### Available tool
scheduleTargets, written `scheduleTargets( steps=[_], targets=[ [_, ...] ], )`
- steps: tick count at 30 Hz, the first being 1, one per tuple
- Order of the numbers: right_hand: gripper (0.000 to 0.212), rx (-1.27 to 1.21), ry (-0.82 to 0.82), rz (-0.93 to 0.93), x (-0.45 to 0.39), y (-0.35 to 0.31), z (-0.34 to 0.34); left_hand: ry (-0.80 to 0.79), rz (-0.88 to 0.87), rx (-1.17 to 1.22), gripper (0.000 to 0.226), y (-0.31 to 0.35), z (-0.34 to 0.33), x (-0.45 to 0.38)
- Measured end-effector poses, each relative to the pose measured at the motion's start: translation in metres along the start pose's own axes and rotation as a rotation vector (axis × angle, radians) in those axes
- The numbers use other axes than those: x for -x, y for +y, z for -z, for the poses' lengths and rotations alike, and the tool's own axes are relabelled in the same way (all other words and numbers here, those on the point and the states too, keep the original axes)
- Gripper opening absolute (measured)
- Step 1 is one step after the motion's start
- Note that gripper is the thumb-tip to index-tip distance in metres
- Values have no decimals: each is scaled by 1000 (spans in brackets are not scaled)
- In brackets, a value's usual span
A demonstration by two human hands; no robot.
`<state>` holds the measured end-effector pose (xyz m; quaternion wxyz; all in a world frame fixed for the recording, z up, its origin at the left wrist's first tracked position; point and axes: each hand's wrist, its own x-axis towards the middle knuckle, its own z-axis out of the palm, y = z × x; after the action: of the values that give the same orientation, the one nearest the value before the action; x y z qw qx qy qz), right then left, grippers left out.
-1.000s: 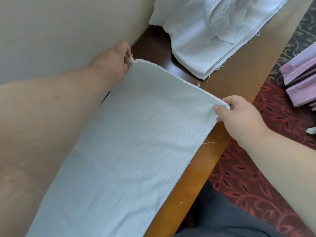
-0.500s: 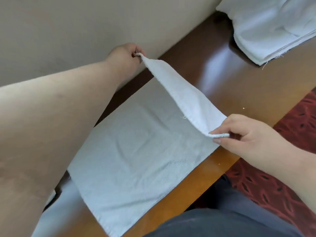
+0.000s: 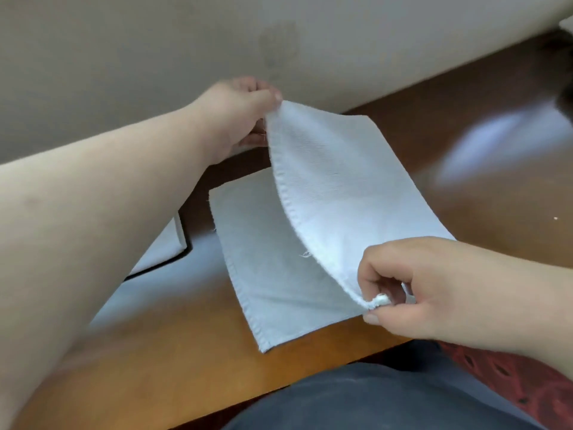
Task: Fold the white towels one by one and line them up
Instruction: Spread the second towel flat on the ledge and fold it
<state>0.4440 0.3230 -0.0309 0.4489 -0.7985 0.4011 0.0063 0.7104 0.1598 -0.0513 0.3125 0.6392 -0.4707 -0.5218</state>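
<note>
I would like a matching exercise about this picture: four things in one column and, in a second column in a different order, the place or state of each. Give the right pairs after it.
Things
1. left hand
2. right hand
3. white towel
4. wooden table

Places or states
A. pinches the towel corner nearer the person
B. half lifted, its upper flap curving over the part that lies flat
C. pinches the towel corner near the wall
D. lies under the towel

Pairs: 1-C, 2-A, 3-B, 4-D

Towel pile [image 3: 567, 24] cut off top-right.
</note>
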Motion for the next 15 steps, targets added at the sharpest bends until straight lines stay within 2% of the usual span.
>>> scheduleTargets(
  steps=[6,9,13,15],
  targets=[
    [12,153,-226,157,-66,-39,-53,229,89,-260,10,-64,44,12],
    [11,182,-277,193,-95,-47,-84,356,56,-510,17,-97,53,7],
    [20,149,-293,174,-123,-47,-125,354,101,-585,21,-134,61,-2],
    [16,143,-317,143,-132,-42,-145,340,114,-608,23,-152,64,-5]
  ],
)
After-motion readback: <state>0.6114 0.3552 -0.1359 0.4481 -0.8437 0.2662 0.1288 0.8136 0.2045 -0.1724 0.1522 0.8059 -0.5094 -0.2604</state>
